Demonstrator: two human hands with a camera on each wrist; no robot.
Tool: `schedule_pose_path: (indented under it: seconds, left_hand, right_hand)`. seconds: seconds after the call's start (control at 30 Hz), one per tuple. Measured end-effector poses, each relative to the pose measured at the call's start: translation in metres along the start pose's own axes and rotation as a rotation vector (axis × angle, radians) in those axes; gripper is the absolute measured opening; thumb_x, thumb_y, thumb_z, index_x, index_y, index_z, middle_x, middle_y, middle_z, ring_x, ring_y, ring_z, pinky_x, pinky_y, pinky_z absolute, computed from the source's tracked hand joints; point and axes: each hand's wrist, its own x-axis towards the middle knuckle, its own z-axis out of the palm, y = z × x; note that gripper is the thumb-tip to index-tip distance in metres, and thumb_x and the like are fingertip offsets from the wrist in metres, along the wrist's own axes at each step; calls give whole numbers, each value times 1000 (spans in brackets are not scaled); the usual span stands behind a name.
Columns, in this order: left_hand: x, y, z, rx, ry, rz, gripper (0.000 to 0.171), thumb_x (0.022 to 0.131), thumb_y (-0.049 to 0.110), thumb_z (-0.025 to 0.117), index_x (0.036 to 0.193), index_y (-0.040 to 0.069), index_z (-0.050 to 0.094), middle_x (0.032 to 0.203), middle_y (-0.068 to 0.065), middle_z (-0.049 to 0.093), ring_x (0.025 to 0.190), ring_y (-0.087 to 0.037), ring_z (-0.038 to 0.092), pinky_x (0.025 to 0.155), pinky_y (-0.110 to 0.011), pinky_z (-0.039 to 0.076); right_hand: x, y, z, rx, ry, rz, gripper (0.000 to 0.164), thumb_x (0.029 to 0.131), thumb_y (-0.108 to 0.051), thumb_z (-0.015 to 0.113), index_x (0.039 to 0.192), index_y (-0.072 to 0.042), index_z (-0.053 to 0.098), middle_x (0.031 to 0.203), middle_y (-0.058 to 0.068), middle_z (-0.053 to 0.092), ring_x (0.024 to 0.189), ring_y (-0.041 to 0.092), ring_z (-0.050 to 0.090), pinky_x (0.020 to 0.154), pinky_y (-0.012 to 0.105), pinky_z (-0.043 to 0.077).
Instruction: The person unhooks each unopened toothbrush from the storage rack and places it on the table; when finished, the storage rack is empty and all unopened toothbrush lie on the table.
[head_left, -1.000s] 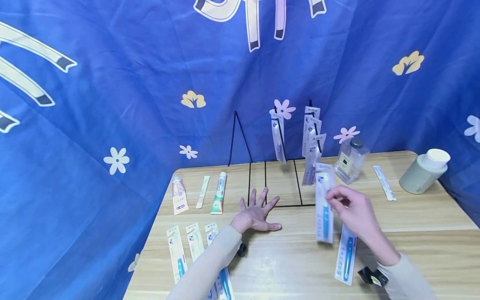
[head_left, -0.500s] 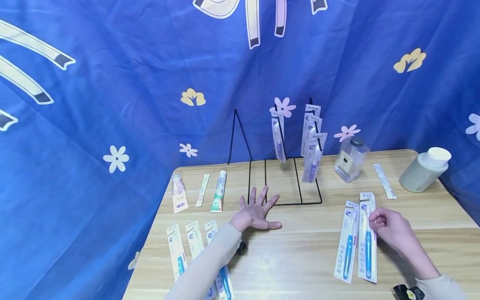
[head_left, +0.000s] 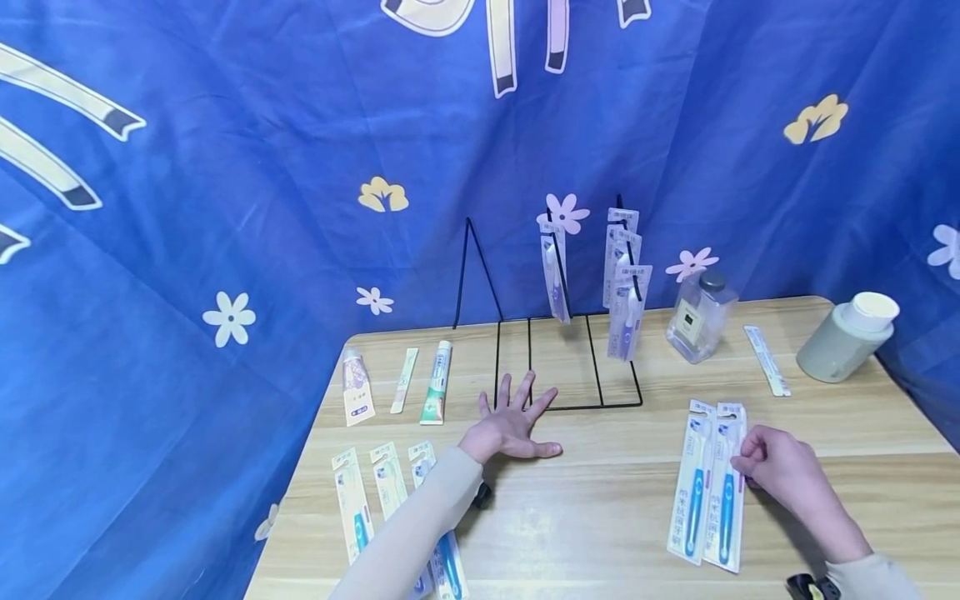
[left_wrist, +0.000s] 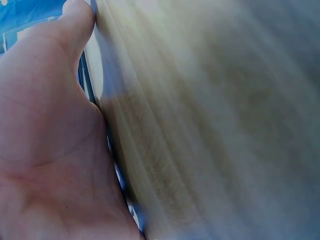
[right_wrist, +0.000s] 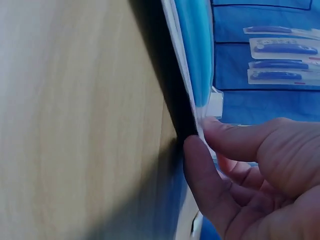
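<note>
My right hand (head_left: 787, 471) pinches the right edge of a packaged toothbrush (head_left: 726, 508) with a blue handle, at the table's right front. In the right wrist view, thumb and a finger grip the edge of this package (right_wrist: 195, 50), which stands slightly off the wood there. A second blue packaged toothbrush (head_left: 692, 500) lies just left of it, their edges meeting or overlapping. My left hand (head_left: 510, 429) rests with spread fingers at the front of a black wire rack (head_left: 577, 408). In the left wrist view its palm (left_wrist: 55, 125) shows beside the wood.
Purple packaged toothbrushes (head_left: 628, 321) hang on the rack's right hook, one more (head_left: 555, 279) on the middle hook. Three packaged toothbrushes (head_left: 352, 500) lie at front left, partly under the sleeve. Tubes (head_left: 437, 383) stand back left; a glass bottle (head_left: 701, 321) and grey-green bottle (head_left: 843, 346) back right.
My right hand has carried the blue packaged toothbrush from before the rack rightward and down to the table, then shifted it slightly left beside the other. My left hand has stayed put.
</note>
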Motion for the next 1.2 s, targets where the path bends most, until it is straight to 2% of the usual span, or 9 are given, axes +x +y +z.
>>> schedule_pose_path:
  seconds: [0.2,0.4,0.5,0.67,0.77,0.87,0.93,1.03,1.2]
  left_hand:
    - [0,0,1,9,-1,-3,99,82,89,46,159,52,-3,171,3,-22,157,-41,-15,116,-79,7]
    - [1,1,1,3,-9,-2,98,82,89,46,158,53,-4,170,5,-24,157,-39,-16,117,-78,6]
    - [1,1,2,1,-10,-2,98,82,89,46,158,54,-5,169,5,-26,157,-39,-17,117,-78,6]
    - [1,0,3,1,-1,-10,98,82,89,46,158,54,-4,170,5,-23,157,-39,-16,117,-78,6]
    - [0,-1,3,0,0,-10,98,82,89,46,158,53,-3,170,5,-23,157,-40,-15,117,-78,6]
    - [-1,-1,4,4,-10,-8,98,82,90,44,158,53,-4,170,4,-24,157,-40,-16,117,-78,6]
    - [-2,-1,4,2,-14,-10,98,82,89,44,159,53,-4,170,3,-23,157,-40,-15,117,-78,7]
    - [-2,-1,4,6,-23,-16,98,82,89,44,158,53,-5,170,4,-23,157,-40,-15,117,-78,7]
    - [0,1,3,20,-10,-18,97,82,90,43,158,54,-5,171,4,-22,158,-39,-15,117,-78,8]
  right_hand:
    - [2,1,-1,-76,24,-23,24,80,-14,82,76,-9,59,66,-1,58,62,17,50,58,31,37]
    - [4,-4,-11,-110,-8,27,24,86,-24,78,77,-10,61,67,0,58,63,19,51,57,31,35]
    - [6,-15,-16,-111,47,-29,21,88,-24,76,81,-9,64,68,0,59,61,18,50,55,30,35]
    - [21,-67,-7,-21,136,-296,17,88,-17,77,100,-6,73,82,2,71,71,16,63,62,34,53]
    - [35,-112,9,104,125,-453,32,89,-13,77,119,-5,70,107,10,75,91,25,72,78,41,61]
    - [53,-157,24,230,82,-548,46,91,-12,75,135,-4,62,137,18,63,119,37,65,96,49,57]
    - [66,-186,31,269,68,-546,54,91,-15,74,142,-6,57,153,20,49,136,42,52,107,59,47]
    - [87,-221,36,330,46,-460,62,92,-22,72,149,-9,50,166,22,26,146,49,36,113,70,32]
    - [123,-254,35,479,159,-368,60,90,-18,71,145,-3,54,168,26,12,150,51,27,117,67,31]
